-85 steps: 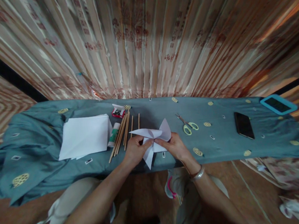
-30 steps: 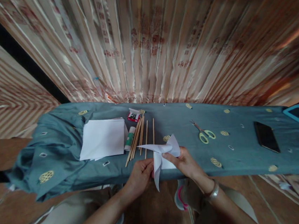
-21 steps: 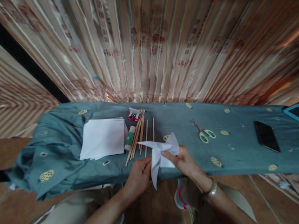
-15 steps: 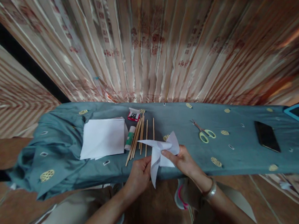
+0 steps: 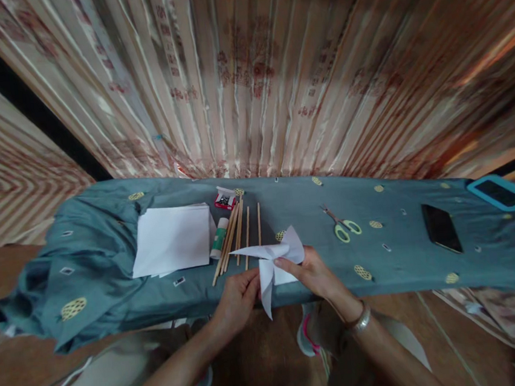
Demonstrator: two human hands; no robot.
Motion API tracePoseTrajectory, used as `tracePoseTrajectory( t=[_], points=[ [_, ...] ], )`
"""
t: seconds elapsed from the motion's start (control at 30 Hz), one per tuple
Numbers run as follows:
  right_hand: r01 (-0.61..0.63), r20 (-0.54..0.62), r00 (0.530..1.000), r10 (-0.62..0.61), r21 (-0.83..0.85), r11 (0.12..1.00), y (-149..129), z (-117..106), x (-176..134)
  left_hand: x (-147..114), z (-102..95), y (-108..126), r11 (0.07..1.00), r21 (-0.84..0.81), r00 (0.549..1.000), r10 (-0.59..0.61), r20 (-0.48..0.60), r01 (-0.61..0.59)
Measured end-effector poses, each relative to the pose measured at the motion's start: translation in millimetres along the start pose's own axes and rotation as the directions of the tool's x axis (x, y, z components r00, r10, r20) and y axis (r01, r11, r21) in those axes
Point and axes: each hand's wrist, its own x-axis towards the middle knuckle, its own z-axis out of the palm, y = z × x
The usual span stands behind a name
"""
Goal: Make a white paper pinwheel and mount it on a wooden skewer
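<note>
A white paper pinwheel (image 5: 268, 259) with curled, pointed blades is held above the front edge of the cloth-covered table. My right hand (image 5: 308, 273) pinches it near the centre, thumb on top and fingers behind the paper. At its left edge my left hand (image 5: 238, 298) is closed, thumb against the bent fingers, gripping the paper there. Just beyond the pinwheel lie several thin wooden sticks (image 5: 232, 238), two of them apart from the bunch. Left of these is a green and white glue stick (image 5: 219, 238).
A stack of white paper (image 5: 171, 238) lies on the left of the teal cloth (image 5: 294, 198). A small red box (image 5: 225, 198) stands open behind the sticks. Scissors (image 5: 341, 224) with green handles, a black phone (image 5: 442, 228) and a blue-framed tablet (image 5: 502, 192) are to the right.
The view has shifted slightly, so the table's things sit further left. The pinwheel has turned a little in my hands; both hands keep their hold.
</note>
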Motion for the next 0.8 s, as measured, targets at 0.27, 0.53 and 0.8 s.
tracePoseTrajectory(
  t=[0.27, 0.53, 0.8],
  points=[
    [-0.019, 0.016, 1.0, 0.019, -0.023, 1.0, -15.7, -8.4, -23.2, -13.6, 11.5, 15.2, 0.997, -0.073, 1.0, 0.025, 0.004, -0.025],
    [-0.062, 0.195, 0.977, 0.086, -0.124, 0.99, -28.6, -23.4, -5.9, -11.5, 29.2, 13.2, 0.948, -0.308, 0.993, -0.102, -0.066, 0.077],
    [-0.085, 0.342, 0.93, 0.136, -0.159, 0.984, -14.2, -15.6, 2.9, -30.3, 49.9, -3.3, 0.756, -0.629, 0.942, -0.317, -0.113, 0.179]
  ],
)
